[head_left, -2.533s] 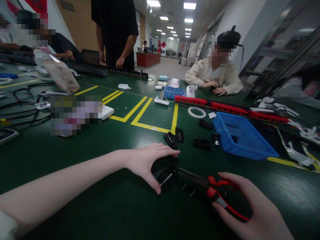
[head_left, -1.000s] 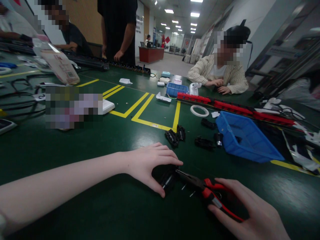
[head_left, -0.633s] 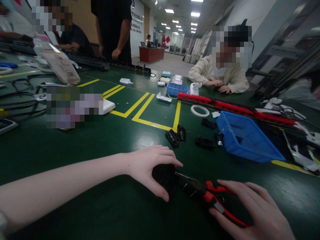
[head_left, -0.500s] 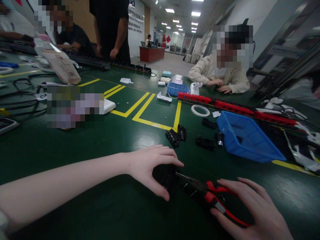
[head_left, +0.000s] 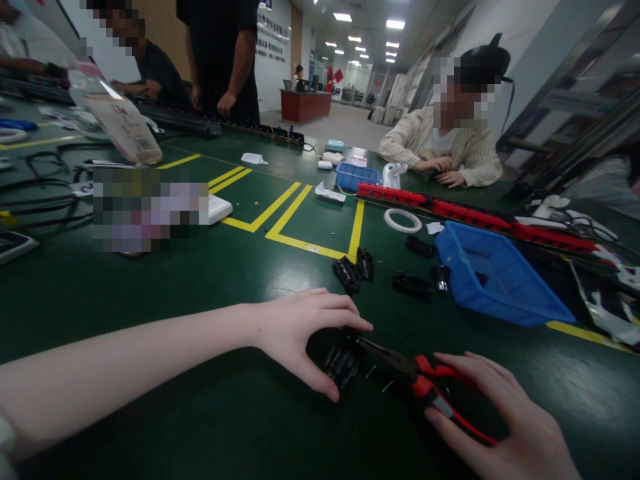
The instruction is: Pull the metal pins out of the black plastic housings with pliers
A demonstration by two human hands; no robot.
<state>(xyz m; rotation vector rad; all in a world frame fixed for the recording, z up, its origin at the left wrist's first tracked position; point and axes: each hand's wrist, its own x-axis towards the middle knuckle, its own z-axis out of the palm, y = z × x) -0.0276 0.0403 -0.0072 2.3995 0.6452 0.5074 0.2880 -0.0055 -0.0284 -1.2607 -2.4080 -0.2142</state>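
Observation:
My left hand (head_left: 295, 330) curls over a small black plastic part (head_left: 336, 357) on the green table, thumb and fingers pinning it down. My right hand (head_left: 493, 417) grips the red handles of a pair of needle-nose pliers (head_left: 415, 377); the dark jaws point left into the black part. Two tiny metal pins (head_left: 377, 379) lie on the table just under the jaws.
Several black parts (head_left: 355, 268) lie beyond my hands, beside a tilted blue bin (head_left: 493, 277). Farther back are a white tape ring (head_left: 403, 220), a long red strip (head_left: 470, 215) and a small blue tray (head_left: 353, 177). A person in a striped shirt (head_left: 445, 150) sits opposite; others stand far left.
The black part has turned under my left hand, its ribbed side now showing. The pliers' jaws have stayed at the part and my right hand shifted slightly on the handles.

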